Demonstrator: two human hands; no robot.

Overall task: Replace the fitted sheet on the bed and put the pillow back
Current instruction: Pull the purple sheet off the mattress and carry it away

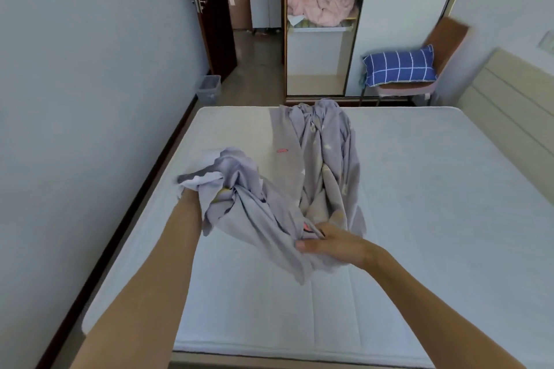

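An open wardrobe (317, 39) stood past the far side of the bed, and a crumpled pink quilt (319, 1) lay heaped on its upper shelf; the compartment below that shelf looked bare as far as it showed. A small grey bin (209, 88) sat on the floor by the left wall, beside a dark door (209, 9); its contents could not be made out. A chair (419, 81) to the right of the wardrobe held the blue checked pillow (400, 66), lying flat on the seat with its long side running left to right. The mattress (434, 189) was uncovered, pale and quilted, with a beige headboard (509, 105) along its right side and pale blue walls around the room. The sheet (323, 159), lilac with small prints, lay bunched on the mattress, its long axis running from the person out to the far edge, where its end hung near the rim. The left hand (192, 189) was mostly buried in a raised wad of the near end, fingers hidden, apparently gripping the cloth. The right hand (332, 244) pinched a fold of the sheet between thumb and curled fingers, low over the mattress.
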